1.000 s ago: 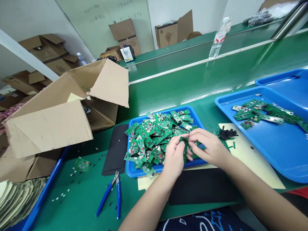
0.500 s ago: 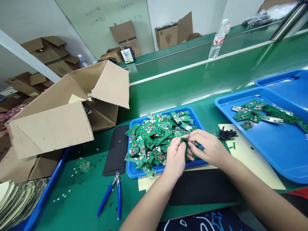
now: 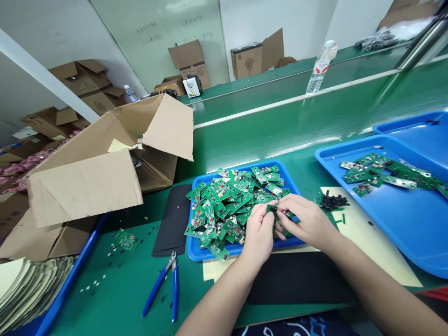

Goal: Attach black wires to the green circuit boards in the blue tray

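My left hand grips a narrow green circuit board upright, its thumb on the face and fingertips behind. A dark piece shows near the board's top end. At that end my right hand has its thumb and index finger closed together; what lies between them is hidden. Both hands are over the front right of a blue tray heaped with circuit boards. To the right, a pile of black strips lies on a cream paper sheet.
Blue-handled cutters lie left of the tray beside black sheets. A loose board and scraps lie farther left. An open carton stands back left. Another blue tray holds boards at right. A bottle stands behind.
The whole view has shifted slightly, so things appear lower and a bit to the right. My hands stay together at the same circuit board, with only slight finger movement.
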Tool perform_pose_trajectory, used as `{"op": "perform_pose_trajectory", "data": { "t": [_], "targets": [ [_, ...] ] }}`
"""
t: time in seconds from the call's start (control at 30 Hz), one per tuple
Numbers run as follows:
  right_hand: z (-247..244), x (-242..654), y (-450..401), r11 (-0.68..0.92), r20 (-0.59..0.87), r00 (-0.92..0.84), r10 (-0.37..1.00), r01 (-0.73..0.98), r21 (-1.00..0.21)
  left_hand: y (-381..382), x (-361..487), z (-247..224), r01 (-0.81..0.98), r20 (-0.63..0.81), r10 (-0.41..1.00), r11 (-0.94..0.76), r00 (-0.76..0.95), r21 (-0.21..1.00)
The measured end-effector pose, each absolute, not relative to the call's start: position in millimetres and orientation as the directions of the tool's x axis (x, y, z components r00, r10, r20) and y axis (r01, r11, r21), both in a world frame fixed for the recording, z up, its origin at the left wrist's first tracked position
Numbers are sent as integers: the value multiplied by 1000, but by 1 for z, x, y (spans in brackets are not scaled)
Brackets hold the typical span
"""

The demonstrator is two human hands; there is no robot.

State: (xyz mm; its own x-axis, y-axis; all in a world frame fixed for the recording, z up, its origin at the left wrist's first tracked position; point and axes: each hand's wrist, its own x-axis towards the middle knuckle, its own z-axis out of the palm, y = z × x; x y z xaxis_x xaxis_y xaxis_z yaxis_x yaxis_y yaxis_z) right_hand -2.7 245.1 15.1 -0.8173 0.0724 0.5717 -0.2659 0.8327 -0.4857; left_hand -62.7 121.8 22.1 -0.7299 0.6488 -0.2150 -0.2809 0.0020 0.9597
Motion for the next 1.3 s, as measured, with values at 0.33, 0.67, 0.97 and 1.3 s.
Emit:
{"op": "perform_pose_trajectory", "data": {
  "t": [0.33,0.67,0.97,1.3],
  "targets": [
    [14,-3,243,828,550,-831,83,-249,-503,121,-63,20,-170,-151,663,36,-734,985],
    [11,-2,243,794,479,-832,278,-82,-603,118,-66,23,-22,-72,659,84,-749,996],
    [16,-3,252,737,579,-795,179,-281,-614,116,-70,25,-135,-134,650,48,-748,990],
    [16,-2,253,745,606,-764,221,-269,-610,115,-69,28,-9,-125,771,152,-624,988]
  ]
}}
